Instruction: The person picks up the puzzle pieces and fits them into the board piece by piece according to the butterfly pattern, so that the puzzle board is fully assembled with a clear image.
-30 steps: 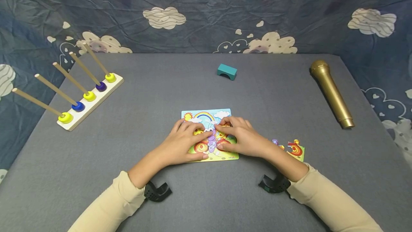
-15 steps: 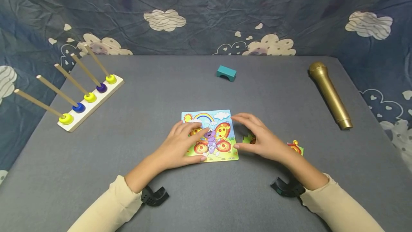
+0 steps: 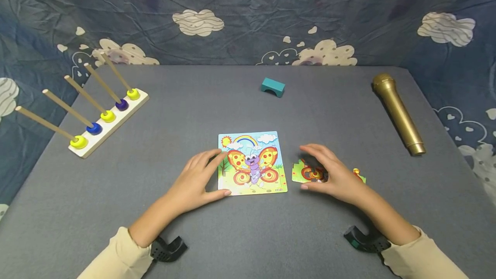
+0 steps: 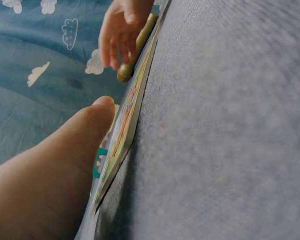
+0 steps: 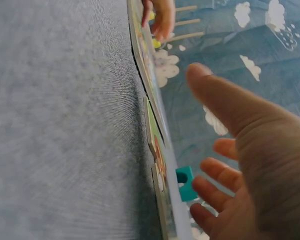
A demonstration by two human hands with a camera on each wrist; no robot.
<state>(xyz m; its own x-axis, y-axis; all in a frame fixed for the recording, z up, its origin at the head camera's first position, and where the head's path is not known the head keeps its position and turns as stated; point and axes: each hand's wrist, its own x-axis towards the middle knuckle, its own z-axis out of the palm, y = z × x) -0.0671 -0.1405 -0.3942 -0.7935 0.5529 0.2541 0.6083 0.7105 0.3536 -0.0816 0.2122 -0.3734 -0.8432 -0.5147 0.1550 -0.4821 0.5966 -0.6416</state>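
A square jigsaw puzzle (image 3: 253, 165) with a butterfly, a sun and a rainbow lies flat in the middle of the table. My left hand (image 3: 195, 180) is at its left edge, thumb and fingers spread apart and holding nothing. Loose jigsaw pieces (image 3: 304, 172) with green and red-orange print lie to the right of the puzzle. Over them hovers my right hand (image 3: 337, 175), thumb and fingers apart, hiding part of the pieces. In the right wrist view the loose pieces (image 5: 155, 137) lie flat on the cloth, and that hand's fingers (image 5: 220, 175) are clear of them.
At the left stands a white base (image 3: 112, 126) with several wooden pegs and yellow and blue beads. A teal arch block (image 3: 273, 87) sits at the back. A gold microphone (image 3: 399, 115) lies at the right. Patterned cloth (image 3: 240, 20) hangs behind the table.
Both hands have come off the puzzle. The right hand moved right to the loose pieces, and the left drew back to the puzzle's left edge, leaving the butterfly picture uncovered.
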